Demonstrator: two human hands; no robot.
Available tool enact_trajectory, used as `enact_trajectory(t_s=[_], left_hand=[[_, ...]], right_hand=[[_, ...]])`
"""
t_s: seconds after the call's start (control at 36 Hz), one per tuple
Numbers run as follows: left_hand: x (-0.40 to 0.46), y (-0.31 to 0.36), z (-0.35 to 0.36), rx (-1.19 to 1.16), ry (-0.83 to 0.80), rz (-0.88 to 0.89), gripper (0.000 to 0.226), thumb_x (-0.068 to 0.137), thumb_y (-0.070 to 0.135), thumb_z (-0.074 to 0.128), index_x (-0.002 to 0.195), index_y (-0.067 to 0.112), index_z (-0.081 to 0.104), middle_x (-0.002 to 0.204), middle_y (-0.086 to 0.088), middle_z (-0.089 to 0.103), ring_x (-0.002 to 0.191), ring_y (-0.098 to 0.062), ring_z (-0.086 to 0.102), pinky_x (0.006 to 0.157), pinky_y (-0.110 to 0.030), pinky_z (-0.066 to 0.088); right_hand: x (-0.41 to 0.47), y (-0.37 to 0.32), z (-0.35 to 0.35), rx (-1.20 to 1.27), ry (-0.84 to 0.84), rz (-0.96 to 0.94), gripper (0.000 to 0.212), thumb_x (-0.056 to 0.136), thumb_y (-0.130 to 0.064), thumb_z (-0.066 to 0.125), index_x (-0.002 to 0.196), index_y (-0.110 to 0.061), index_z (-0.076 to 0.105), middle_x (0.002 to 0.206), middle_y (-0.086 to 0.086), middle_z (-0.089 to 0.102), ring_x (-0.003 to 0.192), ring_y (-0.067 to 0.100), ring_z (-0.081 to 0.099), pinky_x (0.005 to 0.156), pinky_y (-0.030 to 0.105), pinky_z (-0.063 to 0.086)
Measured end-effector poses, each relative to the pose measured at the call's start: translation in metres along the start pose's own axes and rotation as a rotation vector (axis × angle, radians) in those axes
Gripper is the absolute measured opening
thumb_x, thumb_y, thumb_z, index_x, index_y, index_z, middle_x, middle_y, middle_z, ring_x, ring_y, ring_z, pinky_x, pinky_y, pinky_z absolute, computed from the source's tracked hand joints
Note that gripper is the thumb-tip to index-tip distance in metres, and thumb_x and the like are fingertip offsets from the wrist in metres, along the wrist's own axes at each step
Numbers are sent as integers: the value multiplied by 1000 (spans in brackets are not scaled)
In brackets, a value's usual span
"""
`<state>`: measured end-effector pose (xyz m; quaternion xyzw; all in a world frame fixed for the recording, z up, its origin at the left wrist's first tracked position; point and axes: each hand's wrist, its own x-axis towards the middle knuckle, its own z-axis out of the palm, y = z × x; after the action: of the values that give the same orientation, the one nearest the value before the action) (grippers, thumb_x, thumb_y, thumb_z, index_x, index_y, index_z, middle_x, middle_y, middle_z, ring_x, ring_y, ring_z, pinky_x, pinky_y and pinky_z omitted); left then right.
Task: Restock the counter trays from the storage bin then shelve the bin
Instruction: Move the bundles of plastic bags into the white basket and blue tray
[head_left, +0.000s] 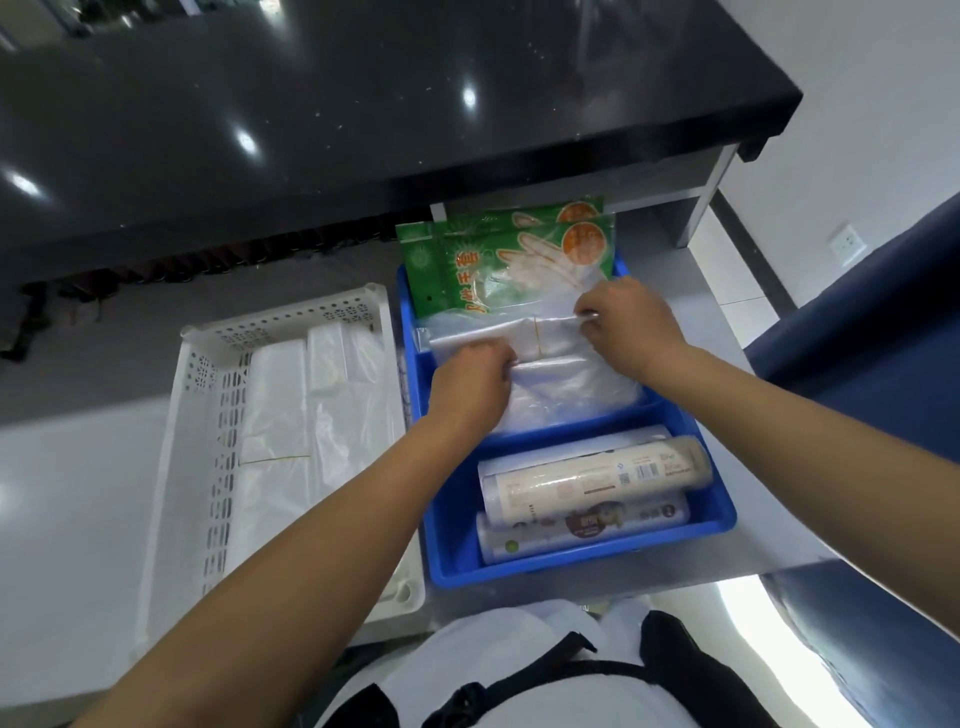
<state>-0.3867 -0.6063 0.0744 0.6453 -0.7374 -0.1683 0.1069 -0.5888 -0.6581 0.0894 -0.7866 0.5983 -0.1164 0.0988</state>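
Note:
A blue tray (719, 512) with two compartments sits on the grey counter. Its far compartment holds a bundle of clear plastic bags (561, 384) tied with a rubber band, with green glove packets (498, 260) standing behind it. My left hand (470, 387) grips the bundle's left side. The bundle's upper right edge is pinched by my right hand (631, 325). In the near compartment lie rolls of plastic wrap (587, 493). Left of the blue tray stands a white perforated tray (208, 415) holding white plastic bags (296, 415).
A black glossy countertop (363, 104) overhangs the far side of the grey counter (680, 574). A dark blue surface (883, 338) rises at the right. White floor tiles and a wall socket (847, 244) show beyond the counter's right end.

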Motion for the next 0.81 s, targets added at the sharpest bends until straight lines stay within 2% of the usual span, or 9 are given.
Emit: enact_trajectory(t_s=[0.14,0.22,0.28,0.36,0.42,0.47,0.64,0.72,0.81], left_hand=[[-2,-3,-6,-56,-45,-46,22,92,25,57,112,23,66,108,1,70,97,-23,64,77,-37,54],[-5,-9,-30,-237,-46,-119,32,91,34,62,121,24,65,113,4,68,102,-17,63,86,-34,53],[-15,-17,-53,-387,8,-148,30,92,26,63,121,22,66,110,4,68,101,-15,64,90,-34,53],[-48,-34,-83,-549,137,-203,25,92,13,61,113,25,70,106,8,71,97,-7,66,89,-23,53],[-76,-40,-95,-599,206,-251,24,92,13,61,107,30,71,102,16,73,95,2,66,83,-16,50],[-104,-44,-100,-621,247,-318,25,93,16,61,106,35,71,100,22,73,96,8,65,81,-16,47],[-168,-30,-86,-726,331,-490,32,93,11,61,105,38,72,108,18,73,104,-4,67,92,-28,49],[-192,-19,-77,-766,361,-580,32,94,7,60,106,33,73,109,16,74,105,-3,67,82,-16,54],[-211,-14,-73,-745,368,-639,31,93,8,61,108,34,72,111,16,73,105,-1,66,78,-13,54]], right_hand=[[-9,0,-6,11,41,5,35,89,-23,66,123,-14,63,122,11,62,107,31,49,87,38,42],[-17,-2,-14,59,94,12,39,88,-22,68,125,-15,62,122,11,61,110,31,49,92,40,41],[-26,-4,-19,139,113,-4,32,89,-22,67,120,-16,65,119,8,63,109,28,52,91,38,43],[-41,-4,-20,262,-99,-56,26,91,-30,63,116,-25,67,117,0,66,106,20,58,89,33,47],[-47,-5,-17,191,-323,-86,33,93,-41,58,125,-32,62,129,-5,62,113,18,57,92,34,46],[-49,-7,-12,89,-447,-98,39,95,-47,50,131,-35,57,137,-6,57,121,19,53,96,37,44],[-43,-6,-5,53,-449,-101,42,95,-51,44,132,-35,55,136,-5,57,119,21,53,96,40,47],[-46,-7,-7,49,-456,-135,44,92,-54,46,132,-37,55,138,-6,56,122,20,51,97,43,47],[-49,-12,-15,96,-446,-152,47,91,-57,50,134,-39,52,143,-9,52,127,18,48,102,43,44]])
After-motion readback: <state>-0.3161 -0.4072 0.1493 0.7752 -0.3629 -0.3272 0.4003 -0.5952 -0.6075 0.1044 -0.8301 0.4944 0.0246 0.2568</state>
